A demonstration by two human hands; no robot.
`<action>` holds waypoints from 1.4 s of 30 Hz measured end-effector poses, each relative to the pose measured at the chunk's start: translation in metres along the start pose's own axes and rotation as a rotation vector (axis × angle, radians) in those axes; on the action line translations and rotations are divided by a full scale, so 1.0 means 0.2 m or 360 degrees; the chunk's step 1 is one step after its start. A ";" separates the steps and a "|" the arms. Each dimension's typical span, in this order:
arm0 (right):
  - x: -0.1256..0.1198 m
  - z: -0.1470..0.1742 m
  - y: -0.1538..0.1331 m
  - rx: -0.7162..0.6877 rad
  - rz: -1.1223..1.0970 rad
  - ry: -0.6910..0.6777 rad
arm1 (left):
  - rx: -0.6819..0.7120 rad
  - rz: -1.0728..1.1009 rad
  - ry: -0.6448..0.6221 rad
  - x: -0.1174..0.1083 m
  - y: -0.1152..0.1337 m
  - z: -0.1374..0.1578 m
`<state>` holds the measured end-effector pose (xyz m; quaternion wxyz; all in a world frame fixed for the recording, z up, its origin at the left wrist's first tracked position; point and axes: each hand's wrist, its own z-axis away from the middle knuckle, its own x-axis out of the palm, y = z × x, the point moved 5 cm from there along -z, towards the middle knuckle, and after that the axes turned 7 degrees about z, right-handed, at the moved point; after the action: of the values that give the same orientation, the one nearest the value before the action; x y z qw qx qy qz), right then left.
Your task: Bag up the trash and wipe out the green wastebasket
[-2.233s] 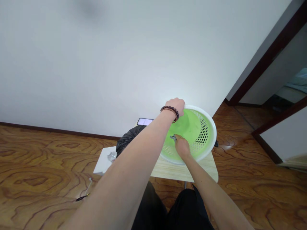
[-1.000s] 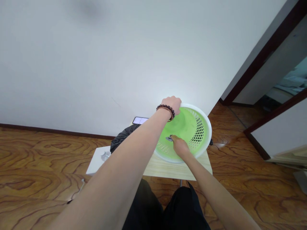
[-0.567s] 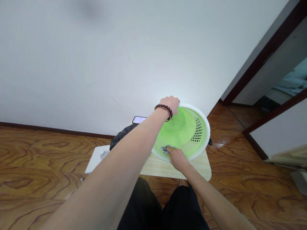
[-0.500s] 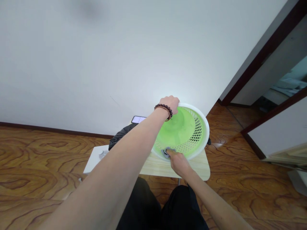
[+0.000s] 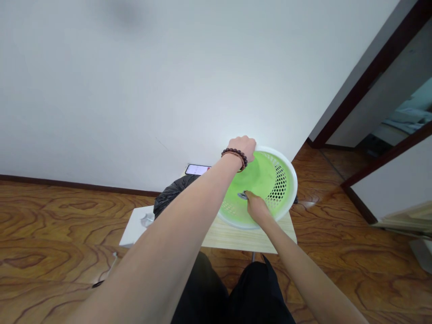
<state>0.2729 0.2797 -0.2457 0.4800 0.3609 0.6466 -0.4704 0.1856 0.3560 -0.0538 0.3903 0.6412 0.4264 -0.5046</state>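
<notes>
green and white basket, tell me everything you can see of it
The basket is round and looks like plastic: green inside, a white rim, holes through its side. It is over the pale table, opening toward the camera. The left hand grips its far rim; the right hand holds a gray cloth-like piece inside it.

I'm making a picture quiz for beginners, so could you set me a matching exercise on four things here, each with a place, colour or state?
1. left hand
2. right hand
3. phone
4. basket

A. pinching a small grey item
B. green inside, white rim
C. curled over the basket's far edge
D. screen lit

Pairs: 1-C, 2-A, 3-D, 4-B
</notes>
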 end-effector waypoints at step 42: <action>0.17 -0.05 -0.11 0.0204 0.0197 -0.0283 | -0.0046 0.0067 -0.0015 0.01 -0.01 0.02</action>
<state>0.2398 0.2838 -0.2722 0.5396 0.3868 0.5466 -0.5103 0.1819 0.3532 -0.0560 0.4121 0.6421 0.4182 -0.4930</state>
